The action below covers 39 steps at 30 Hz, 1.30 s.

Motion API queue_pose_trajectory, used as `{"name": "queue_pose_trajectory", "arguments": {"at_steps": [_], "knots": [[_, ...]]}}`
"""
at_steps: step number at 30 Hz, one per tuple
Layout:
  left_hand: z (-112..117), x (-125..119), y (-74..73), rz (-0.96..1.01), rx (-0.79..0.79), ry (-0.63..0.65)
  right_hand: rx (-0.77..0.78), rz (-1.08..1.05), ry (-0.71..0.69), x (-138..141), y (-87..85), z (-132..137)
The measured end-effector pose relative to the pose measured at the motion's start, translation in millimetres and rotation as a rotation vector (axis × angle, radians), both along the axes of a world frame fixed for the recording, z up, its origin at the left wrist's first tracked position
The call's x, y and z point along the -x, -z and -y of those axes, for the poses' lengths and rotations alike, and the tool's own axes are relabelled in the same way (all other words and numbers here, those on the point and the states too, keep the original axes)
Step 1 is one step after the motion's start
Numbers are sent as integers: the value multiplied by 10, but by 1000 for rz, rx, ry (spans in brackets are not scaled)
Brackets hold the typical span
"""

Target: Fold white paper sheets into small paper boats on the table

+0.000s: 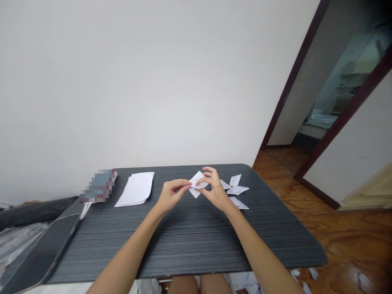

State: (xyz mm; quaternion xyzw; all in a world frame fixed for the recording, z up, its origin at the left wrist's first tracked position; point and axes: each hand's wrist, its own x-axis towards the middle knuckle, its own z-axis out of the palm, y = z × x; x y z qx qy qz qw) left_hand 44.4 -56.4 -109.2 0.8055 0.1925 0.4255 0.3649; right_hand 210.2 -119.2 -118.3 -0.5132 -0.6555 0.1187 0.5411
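Both my hands meet over the far middle of a dark striped table. They pinch a small folded white paper piece between them. My left hand grips its left edge with thumb and fingertips. My right hand curls over its right side, fingers closed on it. The paper is held a little above the tabletop. Just right of my right hand lie several small folded white paper pieces on the table.
A stack of white paper sheets lies at the far left of the table. A dark phone or tablet rests at the left edge. A blurred-out object sits beyond it. An open doorway and wooden floor are on the right.
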Motion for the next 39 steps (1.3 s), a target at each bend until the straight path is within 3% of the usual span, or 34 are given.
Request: {"name": "queue_pose_trajectory", "arguments": {"at_steps": [5, 10, 16, 21, 27, 32, 36, 39], "knots": [[12, -17, 37, -6, -2, -79, 97, -185, 24, -8, 18, -52], [71, -52, 55, -16, 40, -118, 110, -378, -80, -11, 63, -86], [68, -91, 97, 35, 244, -117, 120, -495, -79, 24, 62, -73], [37, -121, 131, 143, 413, -100, 221, -628, -181, 36, 27, -47], [63, -132, 103, 149, 445, -138, 263, -689, -184, 33, 47, -67], [83, -135, 59, 141, 532, -117, 224, -724, -217, 43, 64, -82], [88, -149, 59, 74, 741, 12, 187, -680, -206, 44, 57, -76], [89, -156, 76, 66, 777, 50, 194, -678, -212, 46, 63, -79]]}}
